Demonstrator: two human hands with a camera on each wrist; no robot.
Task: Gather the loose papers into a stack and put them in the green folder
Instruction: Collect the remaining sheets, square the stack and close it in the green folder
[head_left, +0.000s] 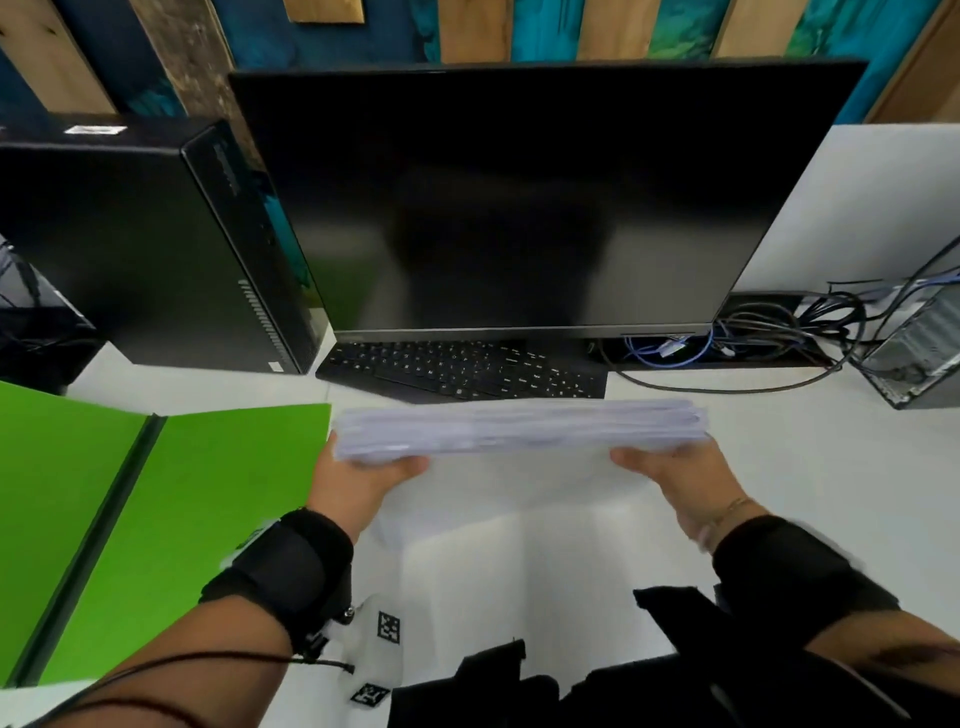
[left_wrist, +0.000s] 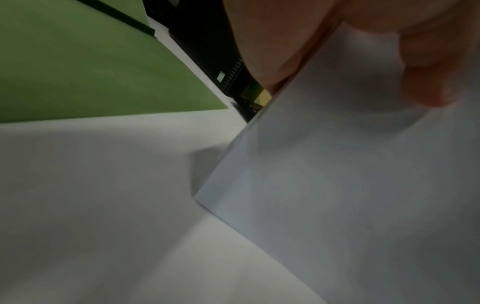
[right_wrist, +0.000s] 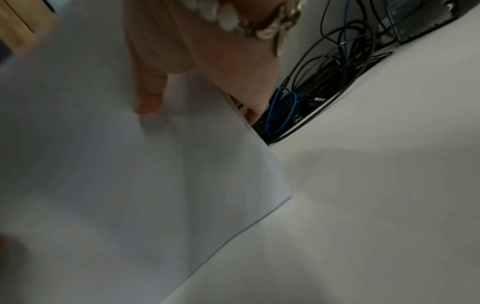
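A stack of white papers (head_left: 519, 428) stands on its long edge on the white desk (head_left: 779, 467), just in front of the keyboard. My left hand (head_left: 363, 473) grips its left end, thumb on the near face (left_wrist: 428, 67). My right hand (head_left: 670, 467) grips the right end, thumb pressed on the sheets (right_wrist: 150, 98). The stack's lower corners (left_wrist: 200, 195) (right_wrist: 288, 195) touch or hover just over the desk. The green folder (head_left: 171, 514) lies open flat at the left, beside my left hand.
A black monitor (head_left: 519, 197) and keyboard (head_left: 457, 371) sit right behind the papers. A black PC tower (head_left: 156, 244) stands at the back left. Tangled cables (head_left: 769, 327) and a grey case (head_left: 919, 348) fill the back right.
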